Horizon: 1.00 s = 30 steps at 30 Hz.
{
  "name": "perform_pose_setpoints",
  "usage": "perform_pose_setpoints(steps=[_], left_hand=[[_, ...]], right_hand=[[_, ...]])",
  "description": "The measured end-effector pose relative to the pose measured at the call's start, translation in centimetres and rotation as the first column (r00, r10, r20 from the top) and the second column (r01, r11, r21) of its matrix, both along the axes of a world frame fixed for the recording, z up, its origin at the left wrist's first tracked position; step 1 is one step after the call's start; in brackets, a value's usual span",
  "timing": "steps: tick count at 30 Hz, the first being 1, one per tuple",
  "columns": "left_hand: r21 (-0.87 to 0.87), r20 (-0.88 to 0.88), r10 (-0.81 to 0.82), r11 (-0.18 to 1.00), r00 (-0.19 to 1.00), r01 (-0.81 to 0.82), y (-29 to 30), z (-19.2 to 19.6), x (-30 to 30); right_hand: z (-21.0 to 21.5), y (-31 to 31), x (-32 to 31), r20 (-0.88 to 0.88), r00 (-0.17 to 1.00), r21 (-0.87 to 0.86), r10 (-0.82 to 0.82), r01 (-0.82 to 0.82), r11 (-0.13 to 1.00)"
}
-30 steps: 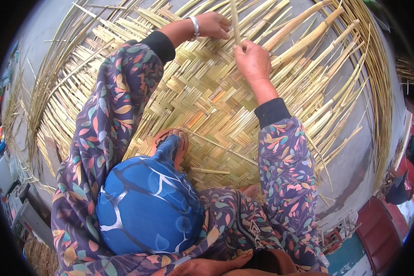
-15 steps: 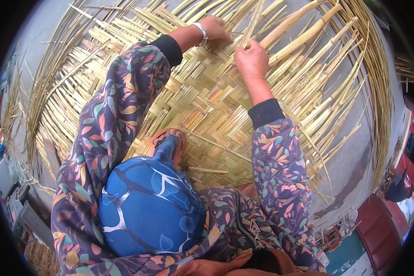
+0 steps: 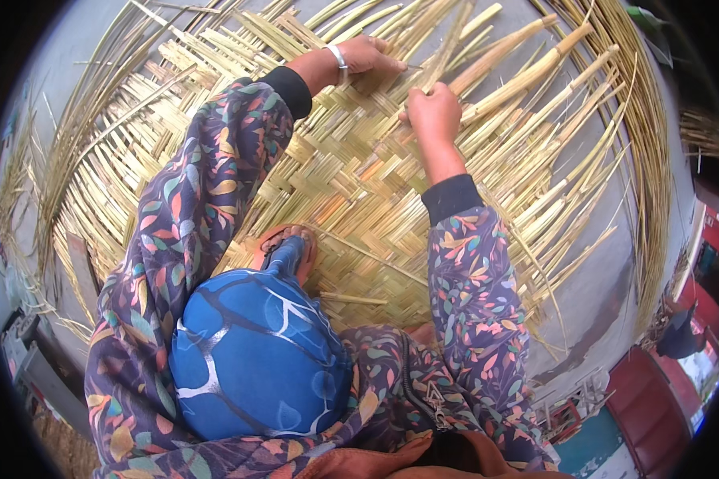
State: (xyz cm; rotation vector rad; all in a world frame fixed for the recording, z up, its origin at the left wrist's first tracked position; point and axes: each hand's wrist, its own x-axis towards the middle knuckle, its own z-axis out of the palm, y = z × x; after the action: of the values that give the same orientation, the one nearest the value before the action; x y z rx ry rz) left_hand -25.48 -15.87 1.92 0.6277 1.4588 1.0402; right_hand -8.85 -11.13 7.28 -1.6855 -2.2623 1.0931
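Observation:
A woven mat (image 3: 351, 199) of flat, pale yellow-green reed strips spreads in front of me, its loose ends fanning outward. My right hand (image 3: 435, 116), a closed fist, grips a split reed strip (image 3: 447, 52) that rises from the weave toward the far edge. Just left of it, my left hand (image 3: 371, 57), with a silver bangle (image 3: 339, 62) at the wrist, rests low over the mat's far part. Its fingers are drawn together and point right. A thin dark tip shows beyond them, too small to name.
My sandalled foot (image 3: 291, 247) stands on the mat, below my blue-clad knee (image 3: 260, 359). Bundles of long thin reeds (image 3: 647, 160) curve along the right and left sides on grey ground. A dark red chair (image 3: 651, 399) stands at lower right.
My right hand has shifted slightly left and nearer to me, still gripping the strip. My left hand has moved little, staying low over the weave.

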Motion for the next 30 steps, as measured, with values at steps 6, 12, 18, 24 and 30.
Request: perform_pose_setpoints(steps=[6,12,18,24,30], left_hand=[[0.049,-0.004,-0.010,0.999,1.000,0.010,-0.4,1.5,0.0],[0.107,0.109,-0.056,0.993,0.992,0.044,-1.8,2.7,-0.3],[0.225,0.041,0.101,0.968,0.994,-0.107,-1.6,0.1,0.2],[0.281,-0.443,0.416,0.906,0.794,-0.318,-3.1,-0.7,2.0],[0.201,-0.894,0.267,0.957,0.361,-0.209,-4.9,0.5,3.9]], right_hand=[[-0.7,-0.1,0.1,0.033,0.999,0.021,-0.030,0.029,0.999],[1.0,0.0,-0.9,0.317,0.843,0.175,0.434,-0.502,0.847],[0.0,1.3,-0.3,0.277,0.839,0.161,0.469,-0.522,0.838],[-2.3,1.3,1.1,0.080,0.914,0.271,0.399,-0.405,0.873],[-1.9,-1.1,2.1,0.130,0.880,0.416,0.458,-0.467,0.780]])
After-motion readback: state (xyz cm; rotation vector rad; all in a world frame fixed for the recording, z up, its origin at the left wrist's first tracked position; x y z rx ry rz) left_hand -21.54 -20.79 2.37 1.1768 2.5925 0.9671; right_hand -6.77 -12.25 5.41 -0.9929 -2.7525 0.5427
